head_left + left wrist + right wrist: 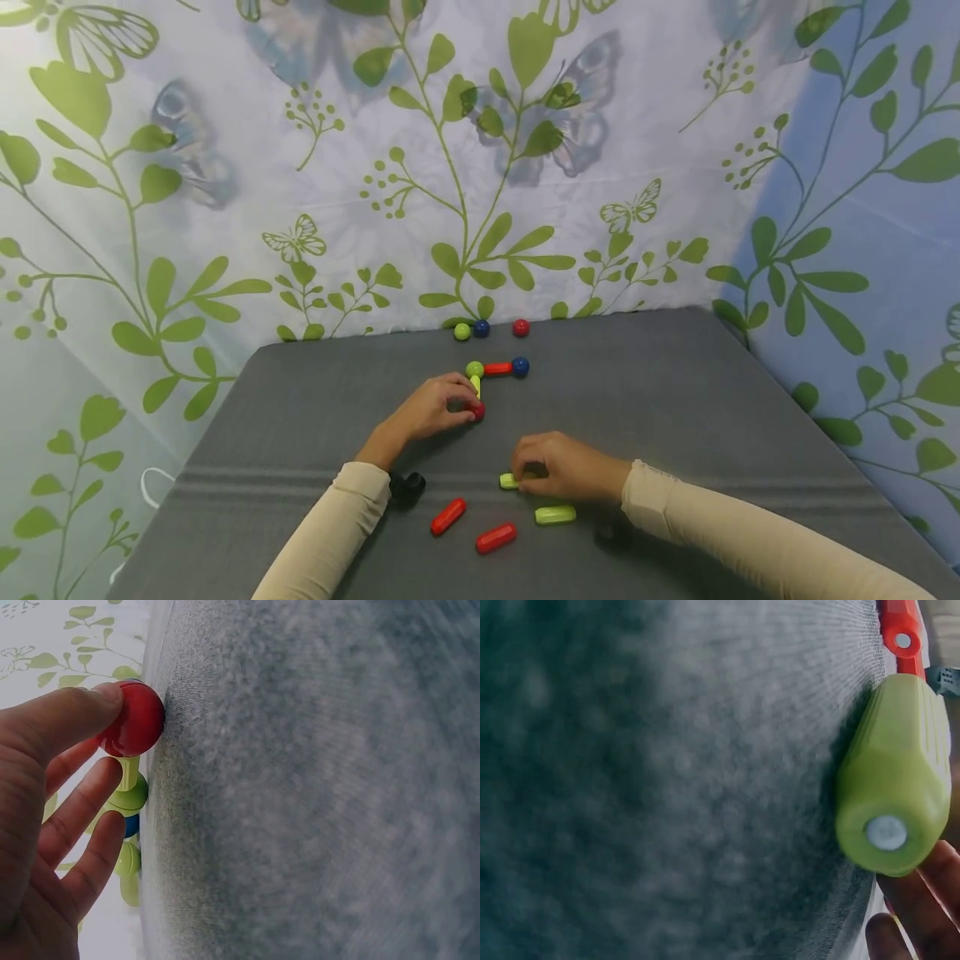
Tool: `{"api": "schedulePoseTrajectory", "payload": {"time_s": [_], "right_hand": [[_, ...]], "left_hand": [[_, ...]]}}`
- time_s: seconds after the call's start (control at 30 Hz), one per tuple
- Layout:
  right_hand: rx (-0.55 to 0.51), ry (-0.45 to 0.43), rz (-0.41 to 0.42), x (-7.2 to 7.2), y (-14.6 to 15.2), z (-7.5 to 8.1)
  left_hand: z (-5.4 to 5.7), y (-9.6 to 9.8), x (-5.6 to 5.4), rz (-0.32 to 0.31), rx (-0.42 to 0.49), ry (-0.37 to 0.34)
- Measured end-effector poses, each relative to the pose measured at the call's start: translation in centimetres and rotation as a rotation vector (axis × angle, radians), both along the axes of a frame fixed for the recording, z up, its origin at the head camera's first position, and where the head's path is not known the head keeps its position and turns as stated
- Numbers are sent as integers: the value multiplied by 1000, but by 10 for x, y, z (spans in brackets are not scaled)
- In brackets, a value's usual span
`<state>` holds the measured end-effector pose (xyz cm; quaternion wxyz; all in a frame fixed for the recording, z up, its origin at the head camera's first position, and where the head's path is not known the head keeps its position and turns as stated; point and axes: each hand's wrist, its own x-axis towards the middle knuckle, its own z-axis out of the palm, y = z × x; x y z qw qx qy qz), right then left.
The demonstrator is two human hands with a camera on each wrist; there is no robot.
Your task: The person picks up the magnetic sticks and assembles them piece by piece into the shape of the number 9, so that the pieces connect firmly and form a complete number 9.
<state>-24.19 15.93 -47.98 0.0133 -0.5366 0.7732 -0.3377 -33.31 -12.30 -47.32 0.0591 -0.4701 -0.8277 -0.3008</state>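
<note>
My left hand [438,406] pinches a red ball [136,720] between thumb and fingers, its other fingers spread loosely. That ball sits at the near end of a yellow-green rod [477,386], whose far end meets a yellow-green ball [475,369]. From there a red rod [498,368] runs right to a blue ball [521,367]. My right hand [566,467] holds a short yellow-green rod [508,481] on the table, partly hidden by the fingers. Close by lies another yellow-green rod [889,780], a metal disc in its end.
Two loose red rods [448,517] [496,538] lie near the front of the grey table [637,383]. At its back edge are a yellow-green ball [462,332], a blue ball [482,328] and a red ball [521,327]. A patterned curtain [337,167] hangs behind.
</note>
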Motion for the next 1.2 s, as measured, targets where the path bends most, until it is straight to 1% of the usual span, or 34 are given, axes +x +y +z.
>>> {"api": "schedulePoseTrajectory", "payload": {"time_s": [0.13,0.33,0.43,0.5,0.53,0.7,0.77,0.87,1.0,1.2], "right_hand": [[18,-8,-14,-3,-1,-1],[72,-45,-16,-4,-2,4],[86,-26,-35,-7,-3,7],[84,-10,-71,-14,-4,11],[76,2,-89,-19,-4,13],[47,37,-206,-55,-6,26],[50,51,-252,-68,-8,26],[77,49,-305,-82,-11,22],[123,40,-317,-90,-14,15],[128,40,-280,-90,-22,14]], "left_hand": [[2,-1,0,7,4,-2],[4,-3,1,27,-17,-20],[3,-4,0,29,-20,-17],[3,-4,-1,33,-22,-12],[3,-4,-1,35,-22,-11],[4,-6,-1,58,-38,-4],[4,-5,0,57,-37,-1],[2,-3,1,45,-34,3],[0,0,2,29,-33,2],[1,2,4,36,-33,-8]]}}
